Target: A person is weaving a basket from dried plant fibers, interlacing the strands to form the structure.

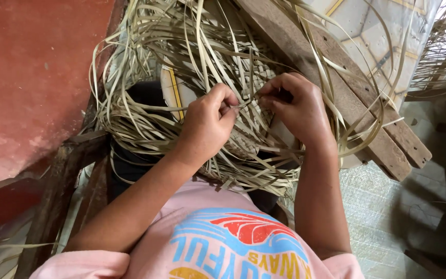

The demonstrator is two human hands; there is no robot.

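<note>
A half-woven mat of pale dried leaf strips [243, 77] lies on my lap, with long loose strips [145, 119] fanning out on all sides. My left hand [210, 121] pinches a thin strip between thumb and fingers at the middle of the weave. My right hand [295, 103] meets it from the right, fingers closed on another strip at the same spot. Both hands nearly touch. My pink printed shirt [223, 243] fills the bottom of the view.
A rough wooden plank [336, 88] runs diagonally under the strips toward the right. A red wall or floor surface [32, 77] is at the left. A wooden frame piece [57, 196] stands at lower left. More loose strips [445, 62] lie at far right.
</note>
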